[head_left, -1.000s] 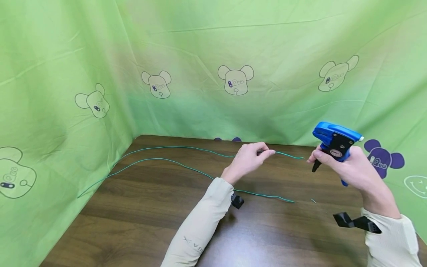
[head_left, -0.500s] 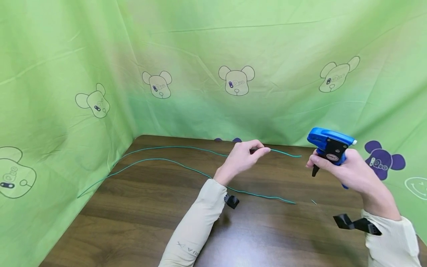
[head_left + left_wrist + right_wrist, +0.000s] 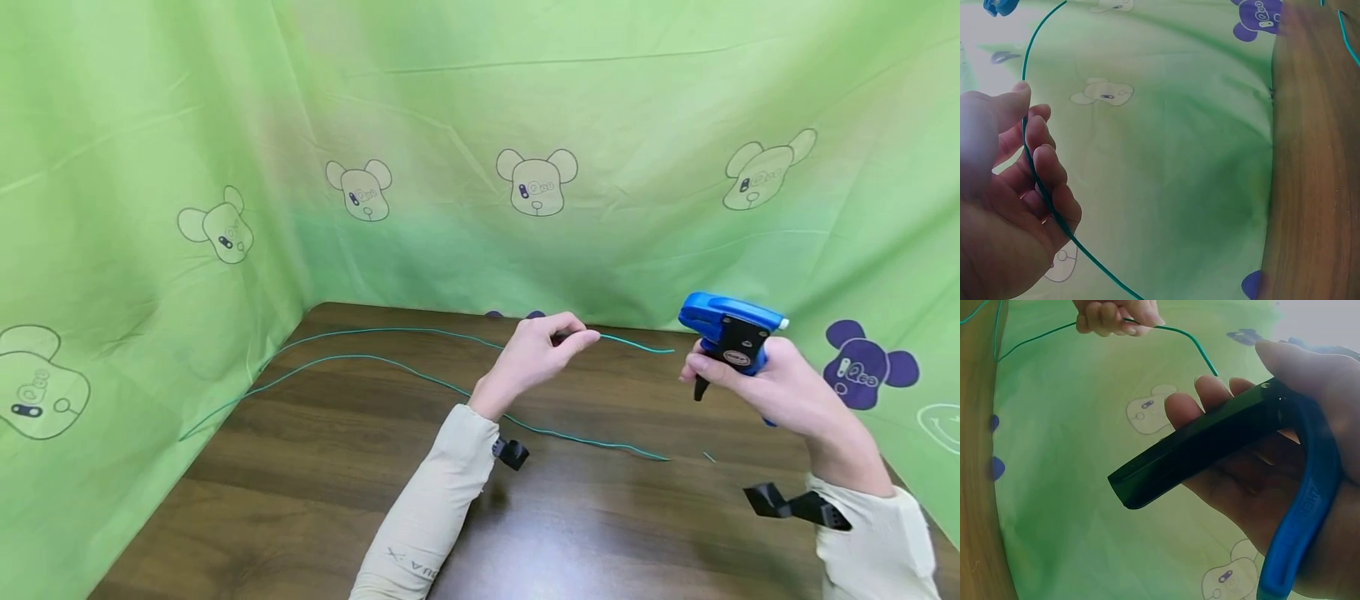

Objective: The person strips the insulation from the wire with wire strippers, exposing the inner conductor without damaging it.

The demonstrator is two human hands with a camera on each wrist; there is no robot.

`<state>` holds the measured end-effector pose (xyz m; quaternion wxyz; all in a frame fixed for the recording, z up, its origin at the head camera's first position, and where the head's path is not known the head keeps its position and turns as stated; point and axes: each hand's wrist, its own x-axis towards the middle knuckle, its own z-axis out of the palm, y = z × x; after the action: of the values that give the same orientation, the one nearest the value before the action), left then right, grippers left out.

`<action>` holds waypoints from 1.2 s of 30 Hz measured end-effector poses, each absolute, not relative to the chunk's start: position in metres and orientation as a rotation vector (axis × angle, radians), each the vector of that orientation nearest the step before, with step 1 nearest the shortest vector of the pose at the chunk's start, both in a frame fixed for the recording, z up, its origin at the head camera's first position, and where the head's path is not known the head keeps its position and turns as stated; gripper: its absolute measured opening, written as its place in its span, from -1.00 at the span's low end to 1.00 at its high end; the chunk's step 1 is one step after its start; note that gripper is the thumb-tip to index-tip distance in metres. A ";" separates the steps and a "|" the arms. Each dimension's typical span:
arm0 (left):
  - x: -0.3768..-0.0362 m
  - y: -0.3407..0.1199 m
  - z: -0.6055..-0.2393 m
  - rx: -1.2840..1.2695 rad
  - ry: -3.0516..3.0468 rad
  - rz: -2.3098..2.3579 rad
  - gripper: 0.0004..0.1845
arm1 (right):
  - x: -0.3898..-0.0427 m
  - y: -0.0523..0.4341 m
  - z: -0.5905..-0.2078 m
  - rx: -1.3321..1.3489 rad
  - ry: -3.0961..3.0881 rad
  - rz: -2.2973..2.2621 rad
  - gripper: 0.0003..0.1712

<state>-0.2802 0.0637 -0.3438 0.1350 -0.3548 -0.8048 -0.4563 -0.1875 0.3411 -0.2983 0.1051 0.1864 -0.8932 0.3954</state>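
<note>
Both hands drifted slightly left since earlier frame. Your left hand pinches green wire above table, free end facing stripper gripped in right hand. Tool mouth seemingly open; feed end in straight.

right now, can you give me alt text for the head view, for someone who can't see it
Above a dark wooden table, the left hand pinches a thin green wire whose free end points at a blue and black hand tool gripped in the right hand. A second green wire lies on the table before green bear-print cloth.
</note>
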 end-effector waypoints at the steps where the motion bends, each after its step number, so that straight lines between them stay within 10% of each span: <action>1: -0.280 0.063 -0.344 -1.026 -2.327 -1.329 -0.80 | -0.188 0.340 -0.298 0.558 -2.635 1.166 -0.91; 36: -0.271 0.035 -0.328 -0.951 -2.251 -1.545 -0.82 | -0.203 0.315 -0.296 0.940 -2.510 1.474 -0.86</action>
<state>-0.2713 0.0348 -0.3281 0.1248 -0.3263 -0.7725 -0.5303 -0.2033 0.3146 -0.2958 0.0415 0.3072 -0.8198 0.4814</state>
